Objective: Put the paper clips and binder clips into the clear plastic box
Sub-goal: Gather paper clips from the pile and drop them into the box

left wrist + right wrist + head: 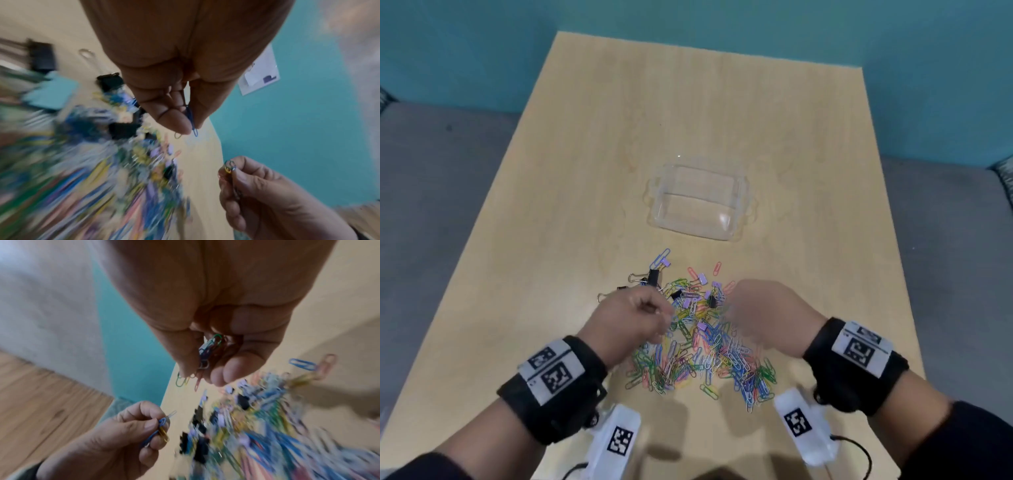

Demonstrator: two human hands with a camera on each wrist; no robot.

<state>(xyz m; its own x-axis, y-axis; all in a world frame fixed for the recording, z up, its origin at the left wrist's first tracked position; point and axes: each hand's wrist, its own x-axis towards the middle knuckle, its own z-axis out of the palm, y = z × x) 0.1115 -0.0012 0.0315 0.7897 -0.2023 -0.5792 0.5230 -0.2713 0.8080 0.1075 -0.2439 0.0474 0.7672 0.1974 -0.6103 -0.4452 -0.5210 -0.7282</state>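
Above a sprawling heap of coloured wire paper clips and black and lilac binder clips (698, 329) on the pale wood surface (571, 164), the left hand (628, 317) pinches a few clips while the right hand (767, 313) curls round a small bunch. The clear plastic box (700, 202) waits empty just beyond the heap. Firm pinches and a low release over the box should prevent strays.

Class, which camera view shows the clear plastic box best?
The head view: the clear plastic box sits whole and open on the table, beyond the clip pile. Neither wrist view shows the box; both show only hands pinching paper clips over the blurred pile.
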